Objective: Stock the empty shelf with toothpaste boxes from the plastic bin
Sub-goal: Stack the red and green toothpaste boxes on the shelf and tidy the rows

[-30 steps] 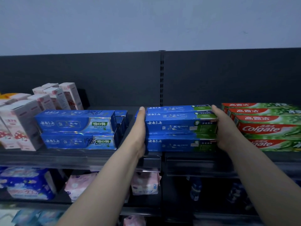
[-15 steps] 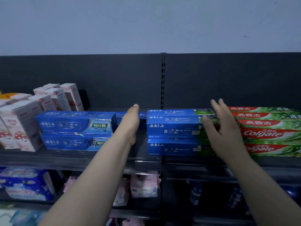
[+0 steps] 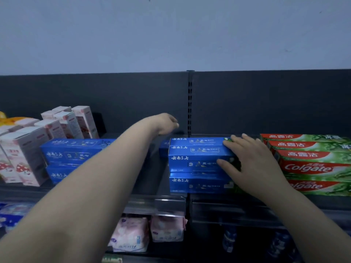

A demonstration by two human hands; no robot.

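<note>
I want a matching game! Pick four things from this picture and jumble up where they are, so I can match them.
Things:
1. Colgate boxes
2. left hand
3. right hand
4. pink soft packs

Places:
A. underneath the upper shelf
B. resting on the middle blue toothpaste stack
C. far right on the upper shelf
D. reaching toward the back, over the gap between the blue stacks

Pairs: 1-C, 2-D, 3-B, 4-A
</note>
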